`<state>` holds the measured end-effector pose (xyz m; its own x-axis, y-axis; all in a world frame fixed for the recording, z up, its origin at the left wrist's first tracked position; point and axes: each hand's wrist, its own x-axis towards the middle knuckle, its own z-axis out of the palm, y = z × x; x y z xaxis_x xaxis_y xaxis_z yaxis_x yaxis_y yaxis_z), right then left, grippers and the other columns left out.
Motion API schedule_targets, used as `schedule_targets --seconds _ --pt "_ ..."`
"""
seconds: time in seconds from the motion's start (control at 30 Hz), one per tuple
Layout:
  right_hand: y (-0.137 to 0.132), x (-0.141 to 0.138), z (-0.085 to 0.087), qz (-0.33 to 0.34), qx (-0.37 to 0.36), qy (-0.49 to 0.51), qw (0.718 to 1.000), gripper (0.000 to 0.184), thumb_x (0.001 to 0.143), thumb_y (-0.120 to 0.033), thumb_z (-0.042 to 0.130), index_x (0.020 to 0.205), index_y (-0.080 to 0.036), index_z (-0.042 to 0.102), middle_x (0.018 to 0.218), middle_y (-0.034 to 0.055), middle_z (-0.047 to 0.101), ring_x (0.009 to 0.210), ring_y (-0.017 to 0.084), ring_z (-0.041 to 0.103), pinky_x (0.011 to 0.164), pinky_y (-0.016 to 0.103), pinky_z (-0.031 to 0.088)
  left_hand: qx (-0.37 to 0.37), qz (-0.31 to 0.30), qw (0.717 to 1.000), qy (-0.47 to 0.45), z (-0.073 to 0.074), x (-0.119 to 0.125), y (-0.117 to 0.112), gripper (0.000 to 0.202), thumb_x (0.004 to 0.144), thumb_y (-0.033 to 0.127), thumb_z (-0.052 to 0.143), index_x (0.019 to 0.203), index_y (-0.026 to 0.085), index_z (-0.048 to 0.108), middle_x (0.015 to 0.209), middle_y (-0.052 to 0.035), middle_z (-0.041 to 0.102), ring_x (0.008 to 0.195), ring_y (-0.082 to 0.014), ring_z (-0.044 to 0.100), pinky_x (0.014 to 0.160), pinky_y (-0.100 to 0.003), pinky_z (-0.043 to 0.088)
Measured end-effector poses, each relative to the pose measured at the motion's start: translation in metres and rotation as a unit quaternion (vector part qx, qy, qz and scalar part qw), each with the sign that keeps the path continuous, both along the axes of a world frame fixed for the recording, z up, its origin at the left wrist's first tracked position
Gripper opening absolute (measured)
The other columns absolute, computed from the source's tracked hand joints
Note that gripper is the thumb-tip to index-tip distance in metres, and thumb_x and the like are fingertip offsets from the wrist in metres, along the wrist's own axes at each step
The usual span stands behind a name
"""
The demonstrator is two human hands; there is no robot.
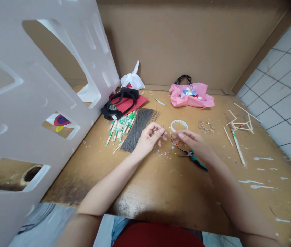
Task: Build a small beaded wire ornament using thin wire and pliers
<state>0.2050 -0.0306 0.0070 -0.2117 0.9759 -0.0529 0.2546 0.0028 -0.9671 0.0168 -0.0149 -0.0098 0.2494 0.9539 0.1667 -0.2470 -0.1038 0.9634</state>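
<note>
Over the middle of the table, my left hand (150,138) has thumb and fingers pinched together. A thin, wire-like strand seems to show at the fingertips, too small to name. Facing it, my right hand (193,140) is also closed in a pinch, and what it grips is hidden. Beneath the right fingertips lies a small cluster of coloured strands (175,141). Pliers with teal handles (196,160) rest partly under the right wrist, jaws towards the left. Behind the right hand is a white ring-shaped roll (179,125). Small clear beads (160,152) lie below the left fingers.
Left of my hands are a bundle of dark thin rods (137,132) and wrapped chopsticks (119,128), with black headgear (121,103) behind. A pink bag (192,96) stands at the back, a beaded loop (206,127) and joined sticks (242,127) rightward. A white plastic panel (57,85) rises at left.
</note>
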Motion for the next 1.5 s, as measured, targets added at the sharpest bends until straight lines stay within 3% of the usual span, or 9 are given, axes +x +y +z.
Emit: schedule_targets --seconds 0.13,0.33,0.53,0.77,1.03,1.27,1.5 --pt "-0.004 -0.005 -0.001 0.08 -0.064 -0.033 0.994 0.031 0.07 -0.044 0.068 0.09 -0.021 0.067 0.089 0.0025 0.068 0.083 0.018 0.062 0.076 0.033 0.047 0.012 0.039 0.999 -0.027 -0.001 0.0 0.001 0.026 0.078 0.039 0.061 0.081 0.017 0.047 0.081 -0.0018 0.061 0.064 -0.009 0.06 0.045 -0.016 0.045" --pt "-0.003 -0.005 -0.005 0.06 -0.043 0.01 0.997 0.027 0.076 -0.043 0.062 0.087 -0.02 0.069 0.092 0.0039 0.069 0.086 0.016 0.061 0.08 0.031 0.045 0.009 0.039 0.999 -0.035 -0.001 0.0 0.001 0.027 0.078 0.039 0.061 0.082 0.017 0.046 0.083 -0.0026 0.061 0.066 -0.0096 0.06 0.048 -0.017 0.047" --pt "0.001 -0.003 -0.014 0.021 -0.042 0.098 0.994 0.025 0.078 -0.041 0.059 0.088 -0.018 0.066 0.072 0.0008 0.064 0.068 0.013 0.059 0.071 0.03 0.046 0.021 0.046 0.999 0.006 0.003 -0.005 0.001 0.023 0.08 0.036 0.061 0.081 0.015 0.052 0.083 -0.0033 0.063 0.074 -0.0106 0.059 0.067 -0.023 0.05" --pt "0.002 -0.001 -0.011 -0.004 0.022 0.022 1.0 0.024 0.082 -0.04 0.052 0.084 -0.019 0.064 0.064 -0.0009 0.056 0.064 0.013 0.054 0.066 0.029 0.044 0.071 0.032 0.994 0.078 0.001 -0.01 0.004 0.021 0.081 0.036 0.059 0.082 0.015 0.056 0.087 -0.0046 0.062 0.079 -0.0121 0.057 0.077 -0.027 0.047" --pt "0.002 -0.002 -0.007 -0.013 0.045 0.025 0.999 0.024 0.083 -0.039 0.05 0.086 -0.019 0.062 0.065 -0.0013 0.056 0.065 0.013 0.055 0.068 0.028 0.043 0.094 0.044 0.984 0.143 0.004 -0.014 0.004 0.019 0.084 0.035 0.055 0.083 0.016 0.057 0.082 -0.0037 0.063 0.075 -0.0115 0.056 0.072 -0.024 0.044" --pt "0.001 -0.004 -0.006 -0.027 0.051 0.027 0.998 0.021 0.082 -0.04 0.051 0.075 -0.02 0.054 0.059 -0.0024 0.056 0.06 0.013 0.054 0.065 0.029 0.043 0.226 0.095 0.946 0.21 0.008 -0.014 0.003 0.01 0.083 0.026 0.056 0.082 0.017 0.061 0.099 -0.007 0.055 0.09 -0.0146 0.053 0.069 -0.024 0.044" --pt "-0.001 -0.002 -0.005 -0.048 0.059 0.021 0.997 0.019 0.079 -0.037 0.054 0.069 -0.021 0.054 0.053 -0.004 0.051 0.052 0.011 0.048 0.054 0.026 0.039 0.301 0.091 0.908 0.276 0.007 -0.015 0.0 0.007 0.083 0.02 0.054 0.083 0.018 0.061 0.084 -0.0037 0.058 0.083 -0.0148 0.052 0.073 -0.028 0.041"
